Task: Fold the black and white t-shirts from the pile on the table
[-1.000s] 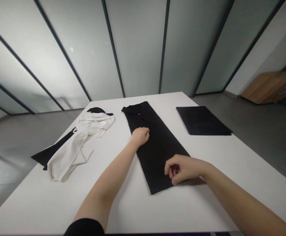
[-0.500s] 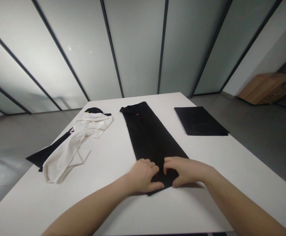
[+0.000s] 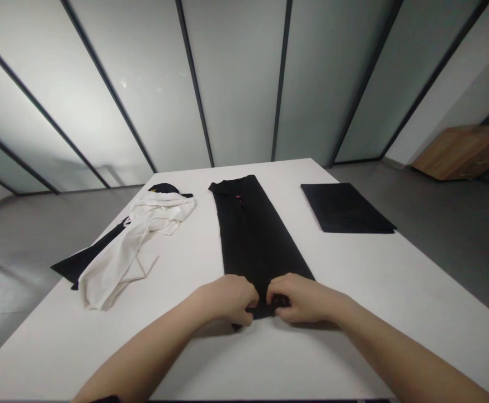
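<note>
A long black folded garment (image 3: 256,235) lies on the table, its collar-like end away from me and a small pink detail near that end. My left hand (image 3: 233,298) is closed on the left part of its near edge, thumb and fingers pinched together. To its right, my right hand (image 3: 298,298) curls over the same edge, fingers bent toward the thumb and pinching the cloth. The hem between the two hands looks slightly lifted. A small dark corner pokes out beneath my left hand. The fingertips are partly hidden.
On the left of the white table (image 3: 177,352) lies a crumpled white garment (image 3: 141,235), with black cloth (image 3: 89,260) under it and a black cap-like item (image 3: 164,188) behind. A neatly folded black cloth (image 3: 347,208) rests at the right edge. Frosted glass panels (image 3: 240,84) stand beyond.
Both hands have shifted a little left, bringing the garment's near edge with them. The left thumb, stretched out before, is now closed against the fingers. The view has turned slightly.
</note>
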Demonstrator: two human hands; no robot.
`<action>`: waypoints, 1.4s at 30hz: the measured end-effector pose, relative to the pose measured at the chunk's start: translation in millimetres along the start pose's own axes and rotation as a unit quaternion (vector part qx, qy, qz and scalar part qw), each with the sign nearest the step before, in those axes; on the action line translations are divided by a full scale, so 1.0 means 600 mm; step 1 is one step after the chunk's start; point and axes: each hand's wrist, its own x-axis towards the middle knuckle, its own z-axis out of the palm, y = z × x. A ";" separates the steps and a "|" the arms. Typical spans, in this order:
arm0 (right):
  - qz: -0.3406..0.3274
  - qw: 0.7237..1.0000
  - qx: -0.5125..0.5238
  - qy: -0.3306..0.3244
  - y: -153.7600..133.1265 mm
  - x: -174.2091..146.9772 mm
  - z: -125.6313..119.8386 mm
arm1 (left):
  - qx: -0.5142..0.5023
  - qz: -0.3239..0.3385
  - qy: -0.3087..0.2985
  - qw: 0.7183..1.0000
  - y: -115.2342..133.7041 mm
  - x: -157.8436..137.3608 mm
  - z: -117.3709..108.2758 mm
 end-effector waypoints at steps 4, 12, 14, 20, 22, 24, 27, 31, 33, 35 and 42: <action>-0.003 0.974 0.197 -0.111 -0.029 0.011 0.054 | -0.110 0.018 -0.211 0.971 -0.004 -0.017 -0.006; 0.037 0.915 0.396 -0.066 -0.010 0.014 0.046 | -0.226 0.020 -0.107 0.968 -0.043 -0.029 -0.025; 0.061 0.947 0.294 0.110 0.016 0.022 0.024 | -0.157 -0.029 0.100 0.982 -0.067 -0.013 -0.030; 0.106 0.936 -0.044 0.332 0.085 0.044 0.017 | -0.019 -0.172 0.365 0.915 -0.119 0.072 0.029; 0.171 0.920 -0.129 0.328 0.089 0.044 0.022 | 0.004 -0.173 0.357 0.918 -0.122 0.084 0.053; 0.220 0.914 -0.166 0.299 0.081 0.041 0.023 | 0.018 -0.173 0.340 0.924 -0.120 0.086 0.069; 0.269 0.920 -0.162 0.236 0.059 0.036 0.021 | 0.026 -0.176 0.326 0.928 -0.111 0.081 0.082; 0.284 0.930 -0.149 0.182 0.037 0.033 0.021 | 0.033 -0.179 0.330 0.926 -0.100 0.076 0.089; 0.283 0.934 -0.140 0.169 0.032 0.032 0.022 | 0.036 -0.180 0.331 0.926 -0.094 0.074 0.092; 0.285 0.938 -0.131 0.150 0.029 0.031 0.019 | 0.038 -0.178 0.326 0.928 -0.087 0.071 0.095; 0.250 0.964 -0.060 0.075 0.018 0.010 0.003 | 0.038 -0.165 0.303 0.938 -0.050 0.049 0.112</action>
